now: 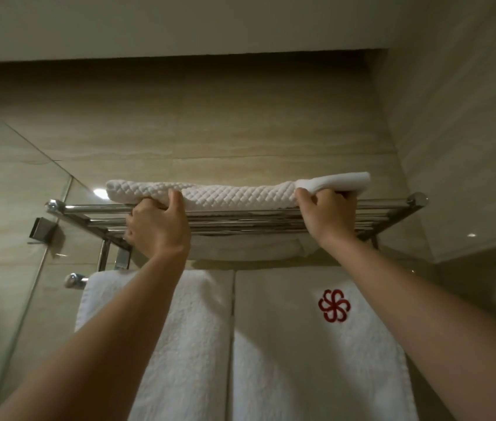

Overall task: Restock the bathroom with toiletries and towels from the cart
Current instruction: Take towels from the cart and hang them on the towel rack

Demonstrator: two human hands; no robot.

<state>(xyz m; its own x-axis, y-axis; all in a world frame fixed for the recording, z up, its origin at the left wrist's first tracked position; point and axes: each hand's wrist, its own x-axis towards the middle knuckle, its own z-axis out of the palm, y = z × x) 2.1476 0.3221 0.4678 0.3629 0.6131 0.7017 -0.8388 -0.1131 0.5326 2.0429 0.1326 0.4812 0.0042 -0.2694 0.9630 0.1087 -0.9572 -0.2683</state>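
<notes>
- The folded towel (234, 194), white with a quilted diamond weave, lies flat along the top of the rack (392, 212) and spans most of its width.
- At the rack's right end, a smoother white fold (344, 182) sits on the same pile; whether it is part of the same towel cannot be told.
- The left hand (157, 226) grips the folded towel's front edge near the rack's left end, thumb up against the weave and fingers curled beneath.
- The right hand (322, 214) grips the front edge near the rack's right end, fingers closed where the quilted weave meets the smooth fold.
- The rack is chrome, made of parallel bars, and fixed to a beige tiled wall (210, 132).
- Below the rack hang two white towels side by side: a plain towel (179, 344) to the left and a crested towel (316, 360) to the right, bearing a red flower emblem (334, 305).
- Left of the rack stands a glass panel (3, 223), held by a metal clamp (41, 229).
</notes>
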